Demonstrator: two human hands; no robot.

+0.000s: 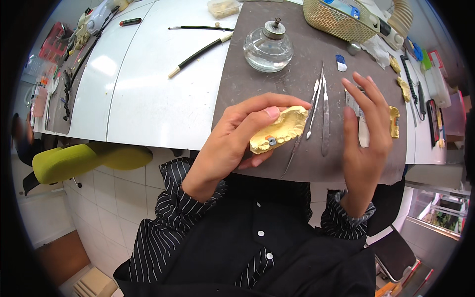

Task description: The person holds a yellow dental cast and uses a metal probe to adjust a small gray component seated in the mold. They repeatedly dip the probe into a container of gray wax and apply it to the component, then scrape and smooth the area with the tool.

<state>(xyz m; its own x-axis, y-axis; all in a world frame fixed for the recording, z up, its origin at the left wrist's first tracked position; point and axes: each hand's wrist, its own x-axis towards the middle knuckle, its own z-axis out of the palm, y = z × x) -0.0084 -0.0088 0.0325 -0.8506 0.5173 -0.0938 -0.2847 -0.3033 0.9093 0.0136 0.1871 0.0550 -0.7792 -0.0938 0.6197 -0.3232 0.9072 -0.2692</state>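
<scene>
A yellow plaster dental cast [284, 127] is gripped between the thumb and fingers of my left hand [235, 131], held just above the near part of the grey mat. One tooth position on it carries a small grey piece, with an orange-red patch beside it. My right hand [368, 136] is raised over the mat to the right, fingers spread, nothing in it. Between the hands lie several slim metal carving tools, among them a scalpel-like handle [325, 119]. Partly hidden behind my right hand is a flat tool with a pale handle [363, 132]. Another yellow cast [394, 122] rests beyond that hand.
A glass spirit lamp [268, 49] with clear liquid stands on the mat [237, 81]. Farther back are a woven basket [336, 22] and a hose [401, 17]. Two black-handled brushes, one thick [200, 54], lie on the white table. A green chair [89, 159] is at left.
</scene>
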